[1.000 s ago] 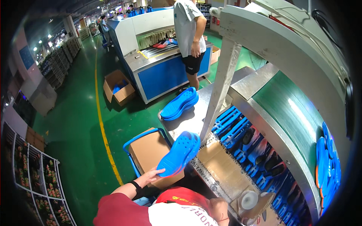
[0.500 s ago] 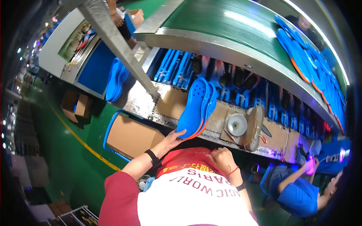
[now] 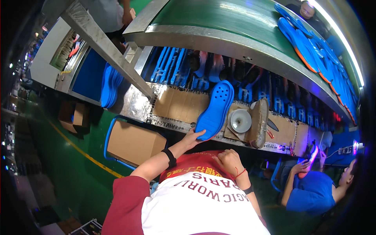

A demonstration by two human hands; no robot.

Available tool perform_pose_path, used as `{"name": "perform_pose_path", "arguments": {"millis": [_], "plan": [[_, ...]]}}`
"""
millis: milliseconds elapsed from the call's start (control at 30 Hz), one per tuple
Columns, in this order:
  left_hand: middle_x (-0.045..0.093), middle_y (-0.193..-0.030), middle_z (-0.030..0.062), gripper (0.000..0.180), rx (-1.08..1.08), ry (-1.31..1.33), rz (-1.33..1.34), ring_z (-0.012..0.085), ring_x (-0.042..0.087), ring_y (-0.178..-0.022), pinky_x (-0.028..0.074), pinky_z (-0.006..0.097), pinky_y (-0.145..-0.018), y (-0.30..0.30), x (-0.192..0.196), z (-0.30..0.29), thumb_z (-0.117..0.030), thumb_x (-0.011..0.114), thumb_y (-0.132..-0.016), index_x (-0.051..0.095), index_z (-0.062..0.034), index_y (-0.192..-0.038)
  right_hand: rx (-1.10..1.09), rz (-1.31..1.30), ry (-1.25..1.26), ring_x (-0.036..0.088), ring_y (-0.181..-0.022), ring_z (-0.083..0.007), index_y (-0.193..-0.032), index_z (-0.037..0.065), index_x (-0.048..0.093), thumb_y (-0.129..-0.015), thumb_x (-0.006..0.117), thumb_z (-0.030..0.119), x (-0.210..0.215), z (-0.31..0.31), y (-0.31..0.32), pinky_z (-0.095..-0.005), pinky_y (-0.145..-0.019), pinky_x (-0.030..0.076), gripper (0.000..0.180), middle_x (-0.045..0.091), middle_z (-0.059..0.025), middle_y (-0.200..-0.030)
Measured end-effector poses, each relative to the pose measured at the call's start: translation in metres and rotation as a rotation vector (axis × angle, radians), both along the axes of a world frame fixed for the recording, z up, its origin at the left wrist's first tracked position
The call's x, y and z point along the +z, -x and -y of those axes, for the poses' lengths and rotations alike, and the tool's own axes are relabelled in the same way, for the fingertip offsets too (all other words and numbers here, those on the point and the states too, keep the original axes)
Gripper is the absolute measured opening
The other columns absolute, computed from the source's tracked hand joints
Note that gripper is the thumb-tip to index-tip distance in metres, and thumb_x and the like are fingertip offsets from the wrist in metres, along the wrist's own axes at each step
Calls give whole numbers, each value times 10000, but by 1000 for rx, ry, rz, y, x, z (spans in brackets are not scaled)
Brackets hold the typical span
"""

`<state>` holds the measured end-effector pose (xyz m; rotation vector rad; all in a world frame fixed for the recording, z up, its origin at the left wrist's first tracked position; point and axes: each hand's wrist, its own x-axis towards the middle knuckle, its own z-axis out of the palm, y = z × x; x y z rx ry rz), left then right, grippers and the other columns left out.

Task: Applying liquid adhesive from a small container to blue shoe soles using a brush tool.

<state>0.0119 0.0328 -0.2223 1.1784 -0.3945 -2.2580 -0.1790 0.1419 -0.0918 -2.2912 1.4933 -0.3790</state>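
Note:
My left hand grips the heel end of blue shoe soles, thumb on top. They are stacked almost flush, so only the top one shows well, with round holes at its toe end and a reddish edge along the heel. The soles tilt up over the cardboard-covered ledge. My right hand is by my belly with its fingers curled in; whether anything is inside them is hidden. A white bowl sits on the ledge right of the soles, beside a worn upright cardboard piece.
Above the ledge runs a green conveyor belt carrying blue soles. A metal post slants down at left, near stacked blue soles. A knife lies on the ledge. A cardboard box stands lower left. A co-worker sits at right.
The soles in my left hand went from fanned apart to nearly aligned, and they moved right with the hand. My right hand stays by my belly. The co-worker now holds up a lit, sole-shaped piece.

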Motion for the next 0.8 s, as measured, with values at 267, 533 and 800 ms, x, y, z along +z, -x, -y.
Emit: {"name": "perform_pose_path", "arguments": {"millis": [267,533,800], "plan": [[534,-1186,169,820,-140,323,491,270,556,-1077,465,361,-894,-14,-44,22,-335,821,-689,381,-7,-1299,55,-16,-40,589,-632,-261,-605,67,598,-841,627,263,-4,22,-24,-385,-632,445,309,617,-102,-618],[488,-741,16,371,869,-76,587,131,432,-561,324,258,-464,-177,-6,110,-385,739,-754,558,-122,-945,24,-51,-43,565,-605,-271,-570,68,574,-811,650,272,-9,30,-42,-393,-597,432,324,575,-94,-579],[456,-1342,208,888,1283,115,629,334,455,-1209,363,420,-1014,-407,-6,171,-626,653,-741,473,55,-1282,-43,-14,-99,560,-573,-334,-524,43,568,-774,665,244,-4,37,-84,-434,-559,438,335,561,-153,-557]]}}
